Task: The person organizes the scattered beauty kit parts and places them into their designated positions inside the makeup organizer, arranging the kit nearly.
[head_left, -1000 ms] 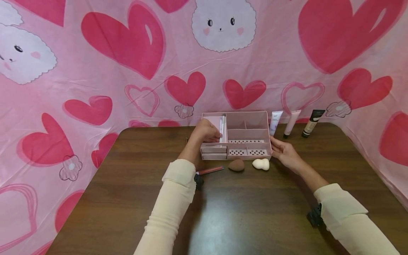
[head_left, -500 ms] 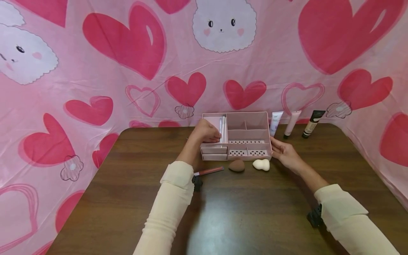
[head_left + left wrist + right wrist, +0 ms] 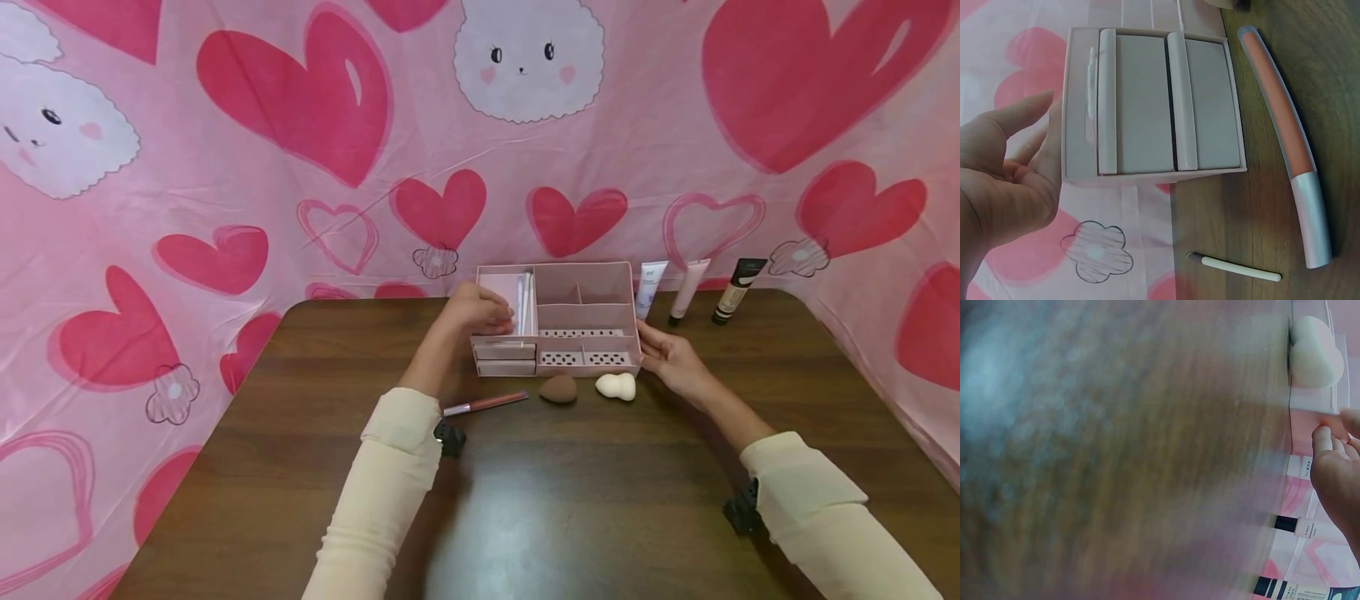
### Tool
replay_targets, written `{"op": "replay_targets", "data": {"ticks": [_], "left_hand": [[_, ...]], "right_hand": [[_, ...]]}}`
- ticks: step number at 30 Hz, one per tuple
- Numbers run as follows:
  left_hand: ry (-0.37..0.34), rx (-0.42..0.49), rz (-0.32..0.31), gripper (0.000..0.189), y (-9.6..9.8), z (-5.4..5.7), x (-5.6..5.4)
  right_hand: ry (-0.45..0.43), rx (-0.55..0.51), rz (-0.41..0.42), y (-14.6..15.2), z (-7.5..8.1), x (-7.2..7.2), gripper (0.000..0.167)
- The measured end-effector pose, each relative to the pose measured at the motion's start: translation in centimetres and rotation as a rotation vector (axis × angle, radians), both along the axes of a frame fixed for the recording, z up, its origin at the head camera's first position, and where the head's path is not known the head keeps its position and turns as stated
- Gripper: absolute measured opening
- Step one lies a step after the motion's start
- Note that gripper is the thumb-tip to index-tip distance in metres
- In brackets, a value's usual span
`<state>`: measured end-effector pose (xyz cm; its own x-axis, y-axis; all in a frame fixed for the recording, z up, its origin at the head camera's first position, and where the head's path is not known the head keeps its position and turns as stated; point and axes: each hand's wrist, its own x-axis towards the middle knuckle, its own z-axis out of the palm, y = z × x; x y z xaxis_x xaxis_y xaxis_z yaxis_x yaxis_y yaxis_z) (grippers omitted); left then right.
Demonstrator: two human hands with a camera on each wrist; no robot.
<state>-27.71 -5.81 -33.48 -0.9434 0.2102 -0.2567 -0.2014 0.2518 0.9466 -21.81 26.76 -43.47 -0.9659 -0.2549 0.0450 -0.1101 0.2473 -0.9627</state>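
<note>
A pink makeup organizer (image 3: 585, 318) with several compartments and two small drawers (image 3: 1141, 103) stands at the table's back. My left hand (image 3: 480, 308) is over its left compartment, near slim white-handled brushes (image 3: 522, 300) standing in it. In the left wrist view the thumb is extended; the other fingers are partly hidden behind the organizer's edge, and nothing shows in the grasp. My right hand (image 3: 673, 360) rests its fingers on the organizer's right side. In front lie a lip gloss tube (image 3: 487, 403), a brown makeup sponge (image 3: 558, 389) and a white makeup sponge (image 3: 617, 386).
Right of the organizer stand a white tube (image 3: 648, 290), a pink tube (image 3: 687, 292) and a black-capped foundation tube (image 3: 738, 290). A small brush (image 3: 1238, 269) lies on the wooden table (image 3: 570, 500) left of the organizer. A heart-patterned cloth (image 3: 337, 108) hangs behind.
My left hand has drawn slightly left, away from the brushes, and its forearm has shifted left, showing more of the lip gloss. The right hand has stayed on the organizer's side.
</note>
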Motion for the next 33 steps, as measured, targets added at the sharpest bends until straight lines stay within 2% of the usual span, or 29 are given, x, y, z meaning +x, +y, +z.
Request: {"op": "replay_targets", "data": {"ticks": [12, 18, 26, 33], "left_hand": [[0.016, 0.110, 0.068, 0.034, -2.6, -0.2, 0.2], [0.050, 0.107, 0.115, 0.038, -4.0, -0.3, 0.2], [0.109, 0.031, 0.199, 0.032, -5.8, -1.4, 0.6], [0.121, -0.085, 0.257, 0.031, -7.2, -3.2, 0.5]], "right_hand": [[-0.001, 0.000, -0.002, 0.0, -0.1, -0.1, 0.067], [0.007, 0.005, -0.007, 0.0, -0.1, -0.1, 0.066], [0.009, 0.002, -0.011, 0.1, -0.2, -0.1, 0.066], [0.012, -0.023, 0.002, 0.1, -0.2, -0.1, 0.066]]}}
